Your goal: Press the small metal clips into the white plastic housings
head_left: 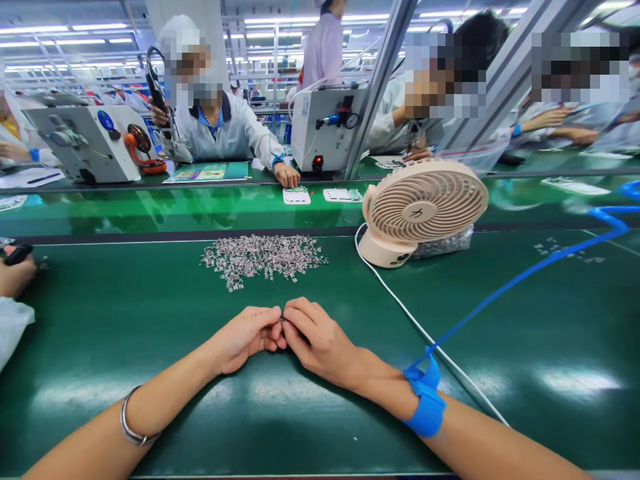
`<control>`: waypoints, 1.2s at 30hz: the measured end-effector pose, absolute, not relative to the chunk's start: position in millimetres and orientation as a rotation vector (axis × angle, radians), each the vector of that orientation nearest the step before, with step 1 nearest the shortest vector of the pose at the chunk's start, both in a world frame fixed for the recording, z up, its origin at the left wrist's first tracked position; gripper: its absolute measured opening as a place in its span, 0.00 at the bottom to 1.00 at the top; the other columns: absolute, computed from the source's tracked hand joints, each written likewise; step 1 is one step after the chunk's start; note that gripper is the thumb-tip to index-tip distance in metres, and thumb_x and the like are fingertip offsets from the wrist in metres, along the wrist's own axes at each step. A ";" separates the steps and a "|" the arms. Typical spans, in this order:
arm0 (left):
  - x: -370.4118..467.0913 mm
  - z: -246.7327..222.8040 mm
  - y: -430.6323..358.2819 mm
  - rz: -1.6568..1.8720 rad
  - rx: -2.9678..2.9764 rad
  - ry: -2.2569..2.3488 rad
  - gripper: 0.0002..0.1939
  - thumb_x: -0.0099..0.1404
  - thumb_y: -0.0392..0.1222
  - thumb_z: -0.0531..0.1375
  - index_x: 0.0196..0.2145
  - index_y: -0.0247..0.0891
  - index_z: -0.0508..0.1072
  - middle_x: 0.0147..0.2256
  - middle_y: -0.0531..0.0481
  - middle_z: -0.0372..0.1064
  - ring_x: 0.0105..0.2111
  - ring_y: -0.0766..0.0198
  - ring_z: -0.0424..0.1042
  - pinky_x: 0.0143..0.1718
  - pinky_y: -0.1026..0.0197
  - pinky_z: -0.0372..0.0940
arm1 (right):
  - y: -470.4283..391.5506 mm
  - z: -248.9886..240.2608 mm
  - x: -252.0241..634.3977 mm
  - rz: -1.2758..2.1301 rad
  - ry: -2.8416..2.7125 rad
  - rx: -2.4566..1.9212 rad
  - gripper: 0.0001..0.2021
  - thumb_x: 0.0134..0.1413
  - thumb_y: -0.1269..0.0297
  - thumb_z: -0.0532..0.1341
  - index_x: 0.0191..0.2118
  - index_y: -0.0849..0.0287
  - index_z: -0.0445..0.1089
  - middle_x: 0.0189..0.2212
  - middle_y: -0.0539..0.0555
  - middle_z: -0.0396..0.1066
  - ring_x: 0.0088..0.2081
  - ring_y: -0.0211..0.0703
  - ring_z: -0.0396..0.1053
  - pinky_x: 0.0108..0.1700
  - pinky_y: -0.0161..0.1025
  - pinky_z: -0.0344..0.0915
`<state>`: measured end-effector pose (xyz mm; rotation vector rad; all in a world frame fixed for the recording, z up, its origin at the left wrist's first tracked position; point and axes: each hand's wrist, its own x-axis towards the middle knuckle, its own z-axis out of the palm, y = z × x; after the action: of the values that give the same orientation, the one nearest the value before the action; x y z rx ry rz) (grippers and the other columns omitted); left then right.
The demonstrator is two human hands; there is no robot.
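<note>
My left hand (253, 337) and my right hand (317, 337) meet fingertip to fingertip above the green work surface (210, 423). Both are closed in a pinch around a tiny metal part (283, 320), mostly hidden by the fingers. Just beyond them lies a loose pile of small metal parts (263, 257), too small to name exactly. A metal bangle (131, 420) sits on my left forearm. Around my right wrist is a blue strap (425, 393) with a blue cord running off to the right.
A beige fan (425, 207) stands right of the pile, its white cable (425, 333) crossing toward me. Behind runs a green belt (210, 207) carrying white panels (297, 195). Co-workers sit across it beside white machines (325, 127). Another person's hand (17, 273) is at the left edge.
</note>
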<state>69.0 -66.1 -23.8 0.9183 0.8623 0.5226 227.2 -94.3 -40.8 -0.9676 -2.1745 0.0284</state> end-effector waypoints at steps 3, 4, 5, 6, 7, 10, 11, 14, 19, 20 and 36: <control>69.1 -23.6 -65.9 0.518 0.919 0.862 0.20 0.55 0.53 0.61 0.17 0.33 0.65 0.19 0.51 0.65 0.22 0.72 0.63 0.26 0.69 0.58 | -94.6 -41.3 227.4 0.038 -2.182 -0.967 0.11 0.58 0.75 0.48 0.29 0.63 0.64 0.29 0.58 0.66 0.32 0.39 0.61 0.34 0.37 0.61; 69.1 -23.4 -66.0 0.520 0.919 0.862 0.20 0.55 0.53 0.61 0.18 0.33 0.65 0.19 0.51 0.65 0.22 0.72 0.64 0.26 0.69 0.58 | -94.7 -41.2 227.3 0.039 -2.183 -0.967 0.12 0.58 0.75 0.47 0.28 0.63 0.64 0.29 0.58 0.66 0.32 0.39 0.61 0.34 0.36 0.61; 69.2 -23.3 -66.0 0.522 0.919 0.863 0.20 0.55 0.52 0.61 0.18 0.33 0.66 0.19 0.51 0.65 0.22 0.72 0.64 0.26 0.69 0.58 | -94.8 -41.2 227.2 0.038 -2.182 -0.967 0.12 0.58 0.75 0.47 0.28 0.63 0.64 0.29 0.57 0.65 0.31 0.39 0.61 0.34 0.36 0.61; 69.2 -23.3 -66.1 0.525 0.918 0.865 0.19 0.55 0.52 0.61 0.19 0.33 0.66 0.19 0.51 0.65 0.22 0.72 0.64 0.26 0.69 0.58 | -94.9 -41.1 227.0 0.038 -2.184 -0.968 0.12 0.58 0.75 0.47 0.28 0.63 0.63 0.28 0.57 0.65 0.31 0.38 0.61 0.34 0.36 0.61; 69.1 -23.2 -66.1 0.527 0.917 0.867 0.19 0.55 0.52 0.61 0.19 0.33 0.67 0.18 0.52 0.66 0.22 0.72 0.64 0.26 0.69 0.58 | -95.0 -41.1 226.9 0.037 -2.185 -0.969 0.12 0.58 0.75 0.47 0.28 0.63 0.63 0.28 0.57 0.65 0.31 0.38 0.60 0.34 0.36 0.61; 68.9 -23.4 -66.2 0.527 0.916 0.871 0.17 0.54 0.51 0.63 0.20 0.34 0.68 0.19 0.52 0.66 0.21 0.72 0.64 0.25 0.69 0.58 | -94.8 -41.3 226.8 0.037 -2.196 -0.967 0.12 0.59 0.74 0.47 0.28 0.62 0.63 0.29 0.56 0.65 0.31 0.39 0.60 0.34 0.37 0.61; 68.9 -23.5 -66.2 0.526 0.915 0.871 0.16 0.53 0.50 0.63 0.21 0.33 0.68 0.19 0.52 0.67 0.21 0.72 0.64 0.25 0.69 0.58 | -94.6 -41.4 226.9 0.036 -2.198 -0.966 0.12 0.59 0.74 0.47 0.29 0.62 0.63 0.29 0.56 0.65 0.32 0.39 0.60 0.34 0.37 0.61; 68.9 -23.8 -66.1 0.523 0.910 0.872 0.16 0.52 0.49 0.64 0.21 0.33 0.68 0.19 0.51 0.67 0.21 0.72 0.64 0.25 0.69 0.58 | -94.1 -41.6 227.2 0.029 -2.202 -0.963 0.12 0.59 0.74 0.46 0.29 0.62 0.63 0.29 0.56 0.65 0.31 0.39 0.60 0.33 0.37 0.61; 69.6 -23.0 -66.3 0.537 0.902 0.873 0.17 0.53 0.50 0.62 0.19 0.34 0.66 0.19 0.53 0.64 0.22 0.71 0.64 0.26 0.68 0.58 | -94.5 -41.2 227.1 0.011 -2.192 -0.965 0.11 0.59 0.74 0.47 0.31 0.63 0.64 0.28 0.56 0.65 0.31 0.39 0.60 0.33 0.37 0.61; 69.8 -22.6 -66.5 0.538 0.900 0.873 0.18 0.54 0.51 0.62 0.19 0.34 0.66 0.19 0.53 0.63 0.22 0.71 0.64 0.26 0.68 0.58 | -94.7 -41.0 227.0 0.009 -2.194 -0.961 0.10 0.58 0.75 0.47 0.31 0.63 0.64 0.28 0.56 0.65 0.31 0.39 0.60 0.33 0.37 0.61; 69.6 -20.6 -67.3 0.527 0.909 0.881 0.16 0.51 0.50 0.65 0.23 0.34 0.68 0.19 0.52 0.67 0.21 0.73 0.64 0.25 0.71 0.58 | -93.9 -41.7 227.3 -0.012 -2.201 -0.958 0.12 0.58 0.76 0.47 0.28 0.64 0.64 0.27 0.57 0.64 0.30 0.39 0.59 0.33 0.36 0.60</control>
<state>69.6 -67.3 -20.6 0.9091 0.8813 0.5267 227.3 -93.9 -41.7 -0.9576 -2.2006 -0.0117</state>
